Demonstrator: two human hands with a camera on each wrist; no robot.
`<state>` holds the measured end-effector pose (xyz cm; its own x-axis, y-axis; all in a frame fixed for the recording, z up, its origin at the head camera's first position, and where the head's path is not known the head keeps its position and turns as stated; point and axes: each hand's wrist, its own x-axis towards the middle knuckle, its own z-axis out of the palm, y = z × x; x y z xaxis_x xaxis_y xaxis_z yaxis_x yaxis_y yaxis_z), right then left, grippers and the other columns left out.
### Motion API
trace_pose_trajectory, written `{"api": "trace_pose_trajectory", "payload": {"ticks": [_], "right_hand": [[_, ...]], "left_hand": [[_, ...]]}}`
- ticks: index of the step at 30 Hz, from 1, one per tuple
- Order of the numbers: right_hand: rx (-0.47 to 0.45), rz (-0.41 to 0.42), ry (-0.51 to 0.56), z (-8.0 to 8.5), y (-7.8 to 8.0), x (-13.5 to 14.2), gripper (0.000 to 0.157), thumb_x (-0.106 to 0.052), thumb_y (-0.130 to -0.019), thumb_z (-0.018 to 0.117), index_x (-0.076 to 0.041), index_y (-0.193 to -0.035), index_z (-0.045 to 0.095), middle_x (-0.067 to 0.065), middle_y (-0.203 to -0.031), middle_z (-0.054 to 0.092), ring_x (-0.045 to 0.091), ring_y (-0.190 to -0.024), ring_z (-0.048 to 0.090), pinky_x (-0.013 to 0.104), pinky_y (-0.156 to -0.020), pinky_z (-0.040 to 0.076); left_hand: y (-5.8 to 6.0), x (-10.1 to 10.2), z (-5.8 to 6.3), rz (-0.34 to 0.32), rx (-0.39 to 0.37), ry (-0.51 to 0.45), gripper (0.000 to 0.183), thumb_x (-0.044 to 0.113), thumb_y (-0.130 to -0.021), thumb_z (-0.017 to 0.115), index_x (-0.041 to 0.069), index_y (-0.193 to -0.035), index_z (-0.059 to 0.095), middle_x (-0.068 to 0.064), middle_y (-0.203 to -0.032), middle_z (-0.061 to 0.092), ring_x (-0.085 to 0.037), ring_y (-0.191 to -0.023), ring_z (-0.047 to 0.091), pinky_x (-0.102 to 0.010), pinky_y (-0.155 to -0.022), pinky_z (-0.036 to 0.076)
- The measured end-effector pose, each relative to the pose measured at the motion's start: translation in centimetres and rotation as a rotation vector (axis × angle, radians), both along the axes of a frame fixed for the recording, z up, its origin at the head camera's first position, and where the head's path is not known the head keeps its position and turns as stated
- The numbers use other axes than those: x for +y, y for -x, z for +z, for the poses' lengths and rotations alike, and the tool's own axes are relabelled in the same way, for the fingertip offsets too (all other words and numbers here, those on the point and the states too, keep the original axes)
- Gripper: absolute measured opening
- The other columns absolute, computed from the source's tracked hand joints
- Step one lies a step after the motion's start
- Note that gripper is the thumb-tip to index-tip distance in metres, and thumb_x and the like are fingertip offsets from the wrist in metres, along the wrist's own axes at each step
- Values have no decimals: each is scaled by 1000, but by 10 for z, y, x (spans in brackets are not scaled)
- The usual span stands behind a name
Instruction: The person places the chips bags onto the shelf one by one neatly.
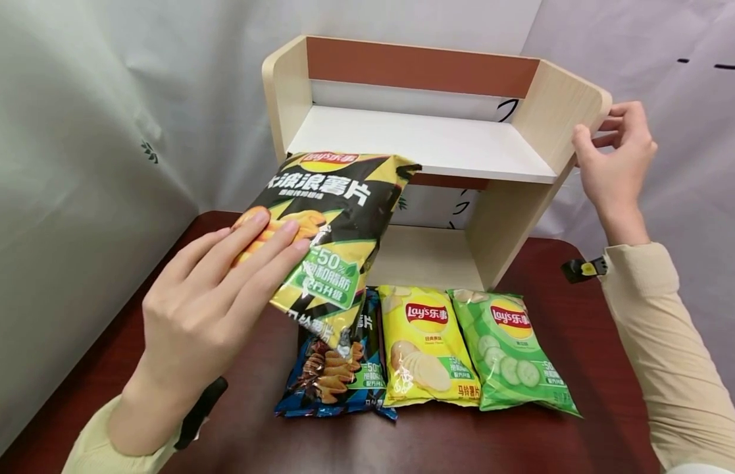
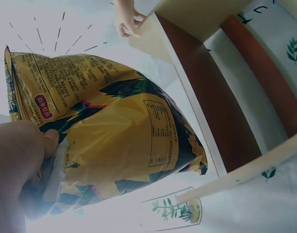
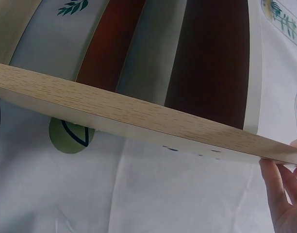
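My left hand point(image 1: 207, 303) grips a black-and-yellow bag of potato chips point(image 1: 343, 224), its fingers across the front. In the left wrist view the thumb presses the printed yellow back of the chip bag point(image 2: 119, 136). The bag is tilted and raised in front of the shelf's upper board, overlapping its front left part. My right hand point(image 1: 622, 158) pinches the front edge of the right side panel of a small two-tier wooden shelf point(image 1: 562, 118). The right wrist view has fingers point(image 3: 272, 187) under the panel's edge.
On the dark red table point(image 1: 450, 441), before the shelf, lie a blue chip bag point(image 1: 337, 375), partly covered by the raised one, a yellow chip bag point(image 1: 429, 349) and a green chip bag point(image 1: 512, 355). Pale curtains point(image 1: 183, 99) hang behind and at both sides.
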<state>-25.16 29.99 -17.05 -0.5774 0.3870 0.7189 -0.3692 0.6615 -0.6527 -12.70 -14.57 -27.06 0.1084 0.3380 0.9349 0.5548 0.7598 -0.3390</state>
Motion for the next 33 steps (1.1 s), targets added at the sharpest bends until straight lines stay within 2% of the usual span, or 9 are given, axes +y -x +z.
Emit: {"api": "trace_pose_trajectory", "payload": {"ticks": [3,8,12,22,33], "right_hand": [[1,-4,-5,-2,4,3,17,-23,-84,61,-27,-101,62,-24,-81,56,-9,-65,54,9,-56,41],[3,-12,-5,-3,5,6,18,-24,-84,62,-27,-102,62,-24,-82,56,-9,-66,54,12,-58,42],[-7,-24,-16,-4,5,6,19,-25,-84,62,-27,-103,62,-24,-82,56,-9,-67,54,10,-57,41],[-4,-15,-15,-5,7,5,19,-26,-84,63,-27,-103,62,-24,-81,56,-8,-67,54,11,-59,42],[18,2,-1,-5,7,0,17,-24,-83,62,-28,-99,62,-24,-79,57,-8,-66,54,15,-62,41]], "left_hand": [[0,10,17,14,9,17,49,-3,-77,72,19,-120,69,3,-125,66,-22,-112,66,-44,-92,51],[-9,31,53,14,-8,52,47,-3,-82,67,16,-126,65,2,-129,64,-21,-114,65,-41,-89,53],[-10,42,70,45,-25,87,40,-1,-87,64,14,-125,65,-1,-122,68,-23,-109,66,-41,-86,53],[13,47,85,140,-70,165,32,4,-95,56,14,-123,65,-4,-119,69,-25,-108,65,-39,-85,52],[42,51,84,185,-116,161,30,7,-98,50,18,-119,69,-2,-117,71,-24,-108,64,-39,-82,52]]}}
